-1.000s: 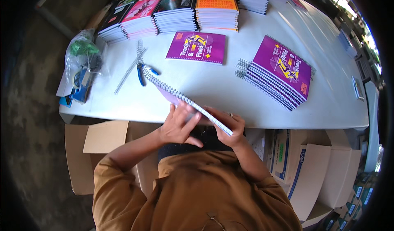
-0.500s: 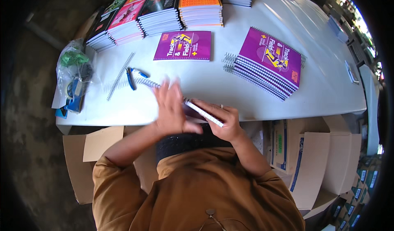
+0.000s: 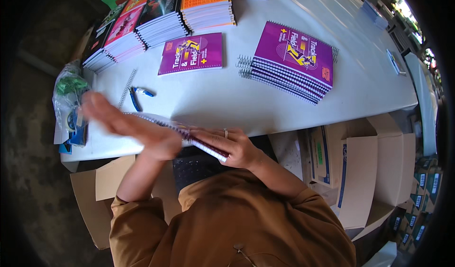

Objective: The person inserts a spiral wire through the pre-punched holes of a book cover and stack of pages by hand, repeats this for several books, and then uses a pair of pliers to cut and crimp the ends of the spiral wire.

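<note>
The right hand [image 3: 234, 148] is clamped on a thin purple book with white paper pages [image 3: 211, 151]. Its fingers lie flat across one side, and a shiny ring [image 3: 226, 133] sits on one finger. The book is tilted with its edge up, by the near side of the smooth white table [image 3: 213, 99]. A curly wire coil [image 3: 161, 121] runs from the book's edge toward the left.

The left hand [image 3: 130, 122] is open and flat, with its fingers stretched to the left. It is blurry, so I cannot tell if it touches the coil. The two hands are apart, but the left one's wrist is near the right one's fingertips.

Past the left hand lie small cutters with blue handles [image 3: 135, 101] and a long, straight, springy metal coil [image 3: 128, 88]. Farther back, a flat purple book with a shiny cover [image 3: 192, 54] lies alone. To its right is a neat pile of purple books [image 3: 294, 63], with loose wire ends [image 3: 244, 68] poking out like springs. Tall stacks of orange, black and pink books [image 3: 163, 18] stand at the back. A crinkly clear plastic bag [image 3: 71, 84] with something green inside sits at the left edge
</note>
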`<state>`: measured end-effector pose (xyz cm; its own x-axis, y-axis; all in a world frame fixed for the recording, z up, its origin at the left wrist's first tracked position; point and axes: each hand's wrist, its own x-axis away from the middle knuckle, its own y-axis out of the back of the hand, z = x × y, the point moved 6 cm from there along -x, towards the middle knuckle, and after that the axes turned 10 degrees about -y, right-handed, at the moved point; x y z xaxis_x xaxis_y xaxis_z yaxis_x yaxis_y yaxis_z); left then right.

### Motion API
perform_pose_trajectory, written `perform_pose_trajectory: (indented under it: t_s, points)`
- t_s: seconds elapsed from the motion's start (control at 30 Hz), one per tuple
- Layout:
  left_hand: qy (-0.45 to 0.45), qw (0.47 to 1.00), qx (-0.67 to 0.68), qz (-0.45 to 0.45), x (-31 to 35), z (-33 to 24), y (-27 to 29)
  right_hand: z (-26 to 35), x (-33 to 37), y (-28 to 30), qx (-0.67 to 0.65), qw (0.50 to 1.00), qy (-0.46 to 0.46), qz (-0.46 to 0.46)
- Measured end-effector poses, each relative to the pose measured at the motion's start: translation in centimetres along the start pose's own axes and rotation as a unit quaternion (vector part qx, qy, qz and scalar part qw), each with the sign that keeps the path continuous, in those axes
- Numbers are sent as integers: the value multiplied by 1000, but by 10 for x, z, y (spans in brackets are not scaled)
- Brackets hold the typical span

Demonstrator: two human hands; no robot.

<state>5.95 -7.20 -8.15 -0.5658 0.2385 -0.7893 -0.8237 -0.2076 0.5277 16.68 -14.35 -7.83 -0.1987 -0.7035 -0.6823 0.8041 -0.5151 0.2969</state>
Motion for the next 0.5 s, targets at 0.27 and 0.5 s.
perform_pose_trajectory:
  t_s: [0.27, 0.5]
  points:
    - [-194, 932, -306, -15, -36, -10, 3, -19, 9, -3, 8, 1000, -19, 22]
    - [-183, 977, 92, 64, 0, -51, -1, -24, -5, 2, -54, 997, -49, -11]
